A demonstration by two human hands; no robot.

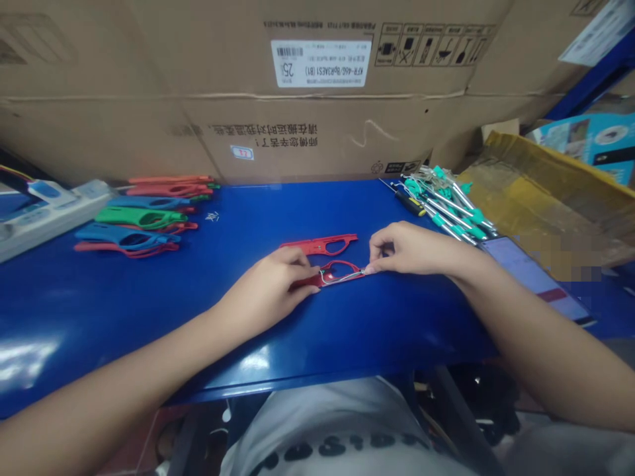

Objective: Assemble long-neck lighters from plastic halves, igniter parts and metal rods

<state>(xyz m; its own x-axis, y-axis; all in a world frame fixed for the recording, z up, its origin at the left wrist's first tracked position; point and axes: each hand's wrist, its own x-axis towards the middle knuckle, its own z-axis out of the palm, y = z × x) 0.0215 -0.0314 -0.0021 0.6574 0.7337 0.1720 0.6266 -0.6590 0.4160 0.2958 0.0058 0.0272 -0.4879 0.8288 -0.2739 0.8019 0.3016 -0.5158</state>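
Right now, the left hand (272, 284) pinches a red half-shell (329, 274) just above the blue counter (417, 330) — or on it, I can't tell. The right hand (411, 248) has its fingertips drawn together at the other end, by a pale wire (342, 278) — whether gripping it, I can't tell. Just beyond lies another red half (317, 246).

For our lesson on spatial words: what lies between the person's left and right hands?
In the head view, a red casing piece with a thin pale strand along it lies between the left hand and the right hand.
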